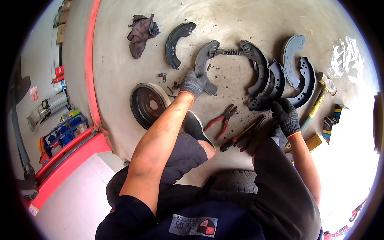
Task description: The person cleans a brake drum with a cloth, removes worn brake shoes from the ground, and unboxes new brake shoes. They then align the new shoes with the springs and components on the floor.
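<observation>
My left hand (pixel 193 85), in a dark grey knit glove with an orange cuff, is closed on the lower part of a curved brake shoe (pixel 203 60). A spring-wound adjuster rod (pixel 229 52) joins this shoe's top to a second brake shoe (pixel 260 66) on the right. My right hand (pixel 287 117), gloved alike, hovers by my knee with fingers apart and seemingly nothing in them. Its fingertips are close to the lower end of a loose brake shoe (pixel 276 90); whether they touch it I cannot tell. Two more shoes, one grey (pixel 291 60) and one black (pixel 306 82), lie beyond.
A brake drum (pixel 149 105) leans near my left forearm. Red-handled pliers (pixel 222 121) and a screwdriver (pixel 242 136) lie before me. On the right are a hammer (pixel 320 96), small boxes (pixel 330 127) and clear plastic (pixel 347 58). Farther off lie a rag (pixel 141 35) and another shoe (pixel 176 44).
</observation>
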The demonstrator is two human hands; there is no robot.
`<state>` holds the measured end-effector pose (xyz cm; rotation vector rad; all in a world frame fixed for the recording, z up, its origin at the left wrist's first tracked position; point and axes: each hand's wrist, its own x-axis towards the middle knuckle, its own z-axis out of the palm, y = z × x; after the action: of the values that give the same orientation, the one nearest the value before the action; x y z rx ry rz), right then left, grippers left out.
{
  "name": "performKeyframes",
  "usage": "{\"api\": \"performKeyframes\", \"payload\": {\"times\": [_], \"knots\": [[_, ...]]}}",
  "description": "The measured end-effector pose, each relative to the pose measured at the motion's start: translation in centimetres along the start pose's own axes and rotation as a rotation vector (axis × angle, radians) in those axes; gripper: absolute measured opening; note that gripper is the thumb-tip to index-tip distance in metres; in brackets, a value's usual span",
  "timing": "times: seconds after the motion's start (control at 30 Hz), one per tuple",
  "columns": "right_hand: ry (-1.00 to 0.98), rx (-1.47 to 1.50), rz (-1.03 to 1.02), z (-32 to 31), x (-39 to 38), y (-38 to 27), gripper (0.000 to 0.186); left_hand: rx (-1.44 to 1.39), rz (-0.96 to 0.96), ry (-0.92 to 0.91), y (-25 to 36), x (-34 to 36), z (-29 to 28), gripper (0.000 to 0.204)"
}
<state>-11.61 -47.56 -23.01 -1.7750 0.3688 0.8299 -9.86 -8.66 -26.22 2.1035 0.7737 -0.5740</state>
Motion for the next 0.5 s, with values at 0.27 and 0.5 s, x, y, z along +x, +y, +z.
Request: {"api": "performKeyframes", "payload": {"times": [0.27, 0.5], "knots": [[0.01, -0.144, -0.031, 0.2, 0.2, -0.9, 0.035, 0.322, 0.115, 0.454, 1.2, 1.8, -1.6, 0.045], [0.08, -0.263, -0.066, -0.7, 0.2, 0.3, 0.039, 0.609, 0.106, 0.154, 7.9, 0.7, -2.2, 0.057]]}}
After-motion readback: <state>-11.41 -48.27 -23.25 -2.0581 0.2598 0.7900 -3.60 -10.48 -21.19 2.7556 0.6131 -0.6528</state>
